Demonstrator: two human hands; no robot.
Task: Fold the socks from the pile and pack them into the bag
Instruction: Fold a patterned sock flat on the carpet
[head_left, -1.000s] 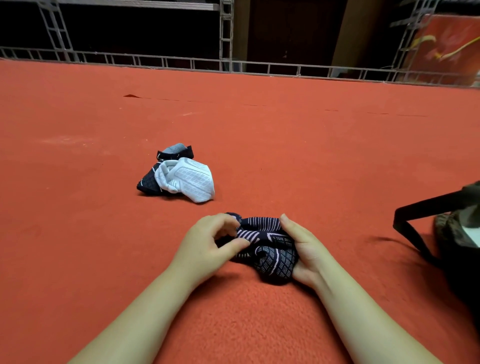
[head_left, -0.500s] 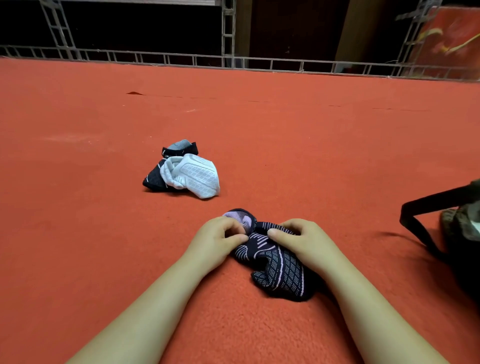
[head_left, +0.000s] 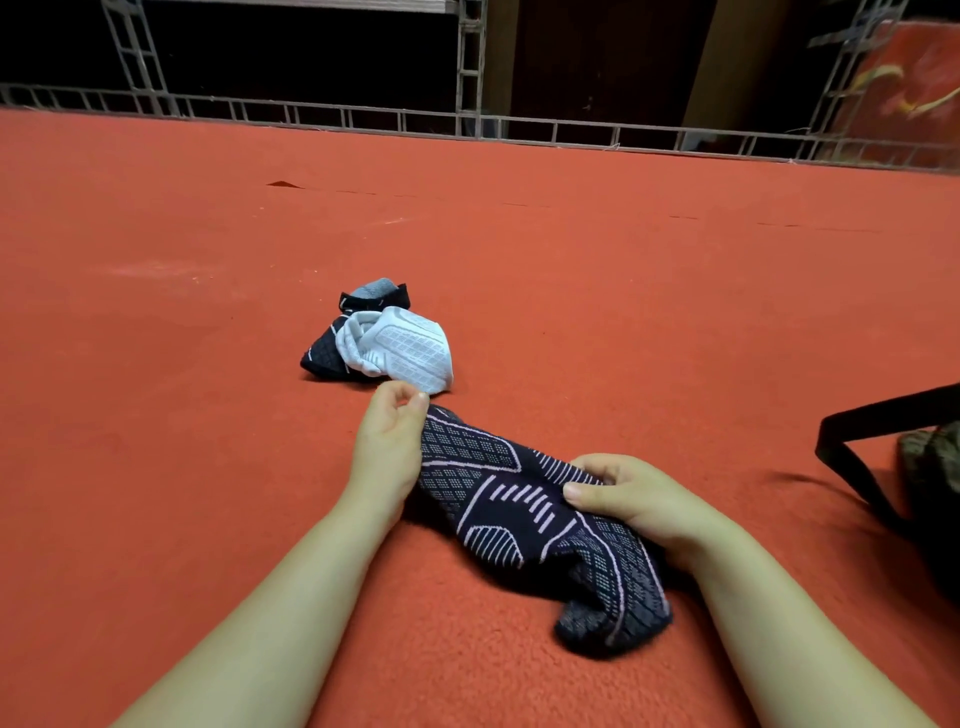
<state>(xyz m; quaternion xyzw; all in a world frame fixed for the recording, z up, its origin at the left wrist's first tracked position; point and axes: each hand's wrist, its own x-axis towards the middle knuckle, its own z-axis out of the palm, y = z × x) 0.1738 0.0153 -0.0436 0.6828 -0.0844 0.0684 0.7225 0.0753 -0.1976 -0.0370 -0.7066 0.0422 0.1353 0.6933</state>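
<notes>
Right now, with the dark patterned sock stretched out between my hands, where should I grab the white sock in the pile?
Probably pinch the white sock at its bunched, rolled left end, coming from your near side. That end rises in folds, while the right part lies flat. It rests on a dark sock, so pinch high.

red carpet floor (head_left: 623, 291): sock pile (head_left: 382, 343), dark patterned sock (head_left: 519, 509), bag (head_left: 930, 467).

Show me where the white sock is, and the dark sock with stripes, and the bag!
white sock (head_left: 402, 349), head view, on its gridded top side.
dark striped sock (head_left: 511, 501), head view, on its middle between the hands.
bag (head_left: 930, 457), head view, on its camouflage body at the right edge.
</notes>
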